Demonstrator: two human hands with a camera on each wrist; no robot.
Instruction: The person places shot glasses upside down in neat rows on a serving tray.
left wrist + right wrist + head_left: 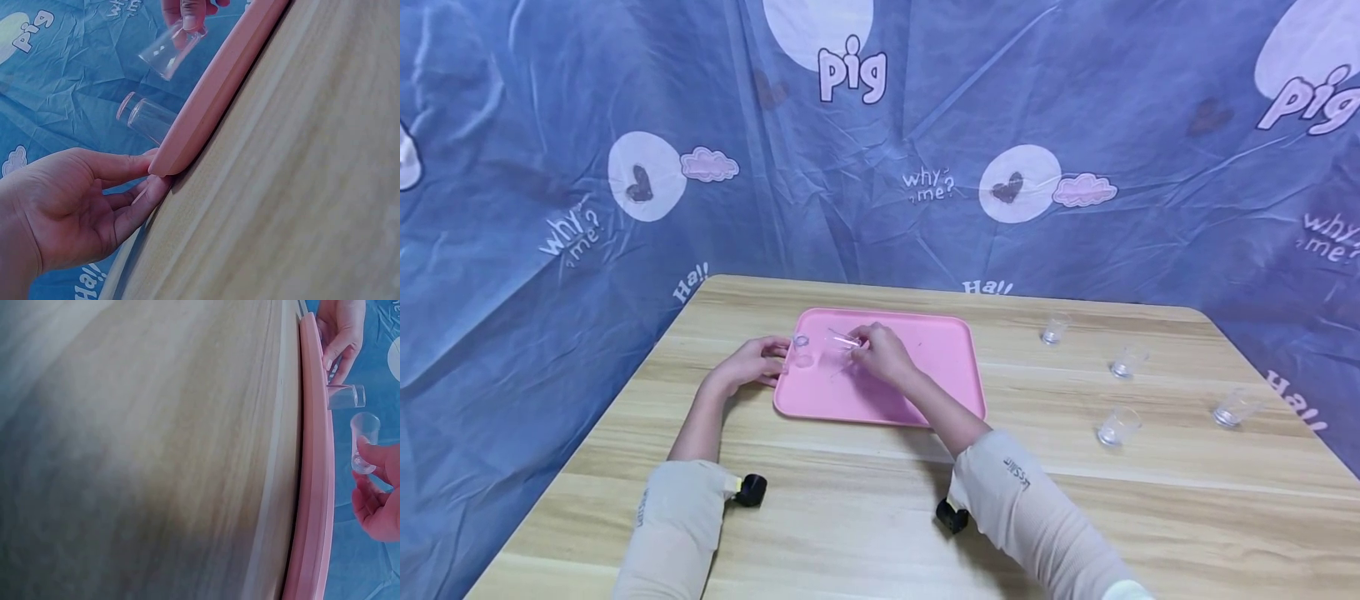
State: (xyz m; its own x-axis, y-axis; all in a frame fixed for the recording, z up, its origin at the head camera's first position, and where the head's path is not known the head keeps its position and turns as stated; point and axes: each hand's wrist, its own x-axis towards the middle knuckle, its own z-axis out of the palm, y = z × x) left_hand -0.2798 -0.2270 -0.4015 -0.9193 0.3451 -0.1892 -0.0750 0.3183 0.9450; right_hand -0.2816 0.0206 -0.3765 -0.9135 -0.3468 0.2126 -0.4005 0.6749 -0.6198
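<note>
Left wrist view: tray seemingly hides base of standing glass; right hand cropped.

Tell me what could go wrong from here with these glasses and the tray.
The tilted glass in the right hand is pinched near one end above the pink tray, so it might slip and drop. It could also bump the standing glass close by, perhaps knocking it over. And since the left hand grips the tray's edge beside that standing glass, a sudden tug might topple it.
</note>
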